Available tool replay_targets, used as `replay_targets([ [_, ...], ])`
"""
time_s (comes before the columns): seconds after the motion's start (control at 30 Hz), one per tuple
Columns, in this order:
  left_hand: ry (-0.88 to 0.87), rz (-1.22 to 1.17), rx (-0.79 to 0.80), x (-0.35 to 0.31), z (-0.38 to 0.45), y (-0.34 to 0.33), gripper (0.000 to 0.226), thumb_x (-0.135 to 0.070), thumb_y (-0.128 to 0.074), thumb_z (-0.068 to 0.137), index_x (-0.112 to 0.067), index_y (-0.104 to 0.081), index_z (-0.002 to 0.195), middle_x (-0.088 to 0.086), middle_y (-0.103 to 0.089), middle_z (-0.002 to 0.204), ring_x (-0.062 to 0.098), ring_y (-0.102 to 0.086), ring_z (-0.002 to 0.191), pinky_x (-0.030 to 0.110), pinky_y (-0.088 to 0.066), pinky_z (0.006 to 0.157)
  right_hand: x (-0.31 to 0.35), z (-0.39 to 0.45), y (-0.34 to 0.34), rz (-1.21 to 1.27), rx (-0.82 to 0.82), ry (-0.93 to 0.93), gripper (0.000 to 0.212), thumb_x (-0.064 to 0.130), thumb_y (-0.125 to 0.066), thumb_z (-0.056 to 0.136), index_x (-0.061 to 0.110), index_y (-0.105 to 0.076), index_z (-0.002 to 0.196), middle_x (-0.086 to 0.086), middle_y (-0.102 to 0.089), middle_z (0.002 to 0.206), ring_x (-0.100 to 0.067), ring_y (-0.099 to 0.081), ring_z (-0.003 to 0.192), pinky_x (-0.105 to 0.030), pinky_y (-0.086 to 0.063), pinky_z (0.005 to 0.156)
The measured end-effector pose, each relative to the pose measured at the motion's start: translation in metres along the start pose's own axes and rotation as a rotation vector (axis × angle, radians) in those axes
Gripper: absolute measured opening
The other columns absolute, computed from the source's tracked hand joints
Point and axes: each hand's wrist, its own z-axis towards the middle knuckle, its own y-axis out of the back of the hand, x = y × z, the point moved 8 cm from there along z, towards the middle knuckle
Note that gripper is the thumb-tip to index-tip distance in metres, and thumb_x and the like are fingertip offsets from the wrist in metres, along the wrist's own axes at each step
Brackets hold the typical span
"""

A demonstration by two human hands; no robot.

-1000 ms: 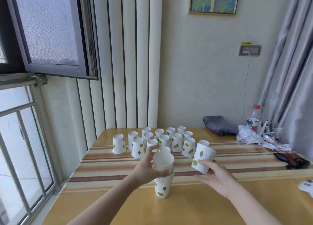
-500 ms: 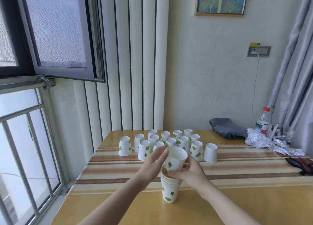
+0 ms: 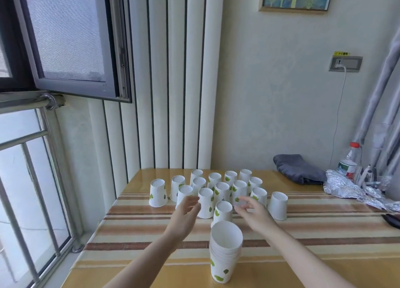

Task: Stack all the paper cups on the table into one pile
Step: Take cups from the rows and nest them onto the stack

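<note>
Both hands are raised above the striped wooden table (image 3: 313, 229) with fingers spread and nothing grasped. The left hand (image 3: 186, 209) is positioned near the inverted white paper cups with green leaf print (image 3: 220, 190), and the right hand (image 3: 253, 212) is just beside the nearest inverted cup (image 3: 223, 211). An upright stack of nested white paper cups (image 3: 225, 251) is located at the near table edge, apart from both hands.
</note>
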Motion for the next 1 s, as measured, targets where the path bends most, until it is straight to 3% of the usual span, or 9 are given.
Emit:
replay_targets([
  [0.07,0.012,0.094,-0.048,0.008,0.021,0.004,0.032,-0.022,-0.055,0.094,-0.017,-0.055,0.126,-0.001,-0.06,0.131,0.018,-0.056,0.12,0.038,-0.046,0.104,0.005,0.022,-0.012,-0.243,0.016,0.047,0.057,0.041,-0.067,0.081,0.029,-0.049,0.134,-0.002,-0.051,0.135,-0.011,-0.055,0.106,-0.025,-0.041,0.085],
  [0.2,-0.082,0.378,-0.066,0.006,0.05,0.002,0.043,-0.014,-0.06,0.088,-0.022,-0.051,0.129,0.001,-0.054,0.132,0.018,-0.053,0.119,0.03,-0.046,0.099,0.003,0.054,-0.047,-0.531,0.159,0.027,0.081,0.063,-0.066,0.057,0.043,-0.043,0.132,0.004,-0.043,0.137,-0.017,-0.048,0.122,-0.033,-0.045,0.095],
  [0.4,-0.363,1.1,0.114,-0.011,0.082,-0.029,0.072,-0.01,-0.066,0.083,-0.026,-0.03,0.144,0.002,-0.029,0.148,0.026,-0.034,0.132,0.035,-0.051,0.095,-0.004,0.069,-0.041,-0.639,0.105,-0.014,0.064,0.054,-0.069,0.069,0.027,-0.048,0.123,0.004,-0.055,0.125,-0.018,-0.054,0.111,-0.031,-0.047,0.085],
  [0.5,-0.423,1.335,0.173,-0.016,0.097,-0.043,0.083,-0.004,-0.069,0.079,-0.025,-0.025,0.146,0.007,-0.026,0.15,0.029,-0.028,0.137,0.037,-0.046,0.099,-0.015,0.066,-0.006,-0.423,0.031,-0.135,0.063,0.058,-0.068,0.072,0.023,-0.046,0.118,0.007,-0.053,0.115,-0.015,-0.058,0.088,-0.03,-0.048,0.074],
  [0.6,-0.483,1.518,0.242,-0.018,0.108,-0.062,0.086,-0.004,-0.071,0.078,-0.023,-0.024,0.148,0.012,-0.024,0.153,0.032,-0.029,0.137,0.04,-0.043,0.101,-0.042,0.053,0.024,0.062,-0.05,-0.354,0.063,0.057,-0.072,0.07,0.012,-0.054,0.11,-0.003,-0.064,0.103,-0.021,-0.064,0.066,-0.037,-0.058,0.067],
  [0.67,-0.5,1.588,0.278,-0.016,0.111,-0.071,0.085,-0.001,-0.069,0.08,-0.021,-0.024,0.149,0.012,-0.025,0.153,0.031,-0.034,0.133,0.039,-0.044,0.099,-0.062,0.039,0.035,0.271,-0.075,-0.448,0.058,0.054,-0.071,0.074,0.005,-0.063,0.102,-0.012,-0.071,0.081,-0.023,-0.061,0.057,-0.034,-0.054,0.055],
  [0.73,-0.509,1.65,0.281,-0.014,0.112,-0.077,0.084,-0.002,-0.07,0.081,-0.017,-0.023,0.149,0.014,-0.024,0.154,0.032,-0.038,0.131,0.04,-0.044,0.1,-0.079,0.025,0.038,0.458,-0.06,-0.541,0.055,0.054,-0.071,0.075,0.003,-0.066,0.095,-0.017,-0.068,0.071,-0.023,-0.058,0.055,-0.028,-0.047,0.051],
  [0.87,-0.497,1.725,0.261,-0.014,0.105,-0.078,0.086,-0.004,-0.074,0.079,-0.012,-0.023,0.148,0.019,-0.029,0.15,0.034,-0.038,0.132,0.043,-0.041,0.104,-0.09,0.001,0.035,0.894,0.0,-0.585,0.053,0.047,-0.075,0.073,0.004,-0.063,0.102,-0.018,-0.065,0.077,-0.026,-0.058,0.061,-0.032,-0.052,0.055],
  [1.0,-0.444,1.491,0.05,-0.04,0.09,-0.048,0.075,-0.029,-0.072,0.081,-0.014,-0.029,0.141,0.01,-0.045,0.133,0.026,-0.049,0.117,0.034,-0.052,0.081,-0.083,-0.013,0.036,1.055,0.038,-0.507,0.057,0.037,-0.075,0.074,0.006,-0.058,0.12,-0.019,-0.065,0.099,-0.028,-0.063,0.073,-0.04,-0.056,0.073],
])
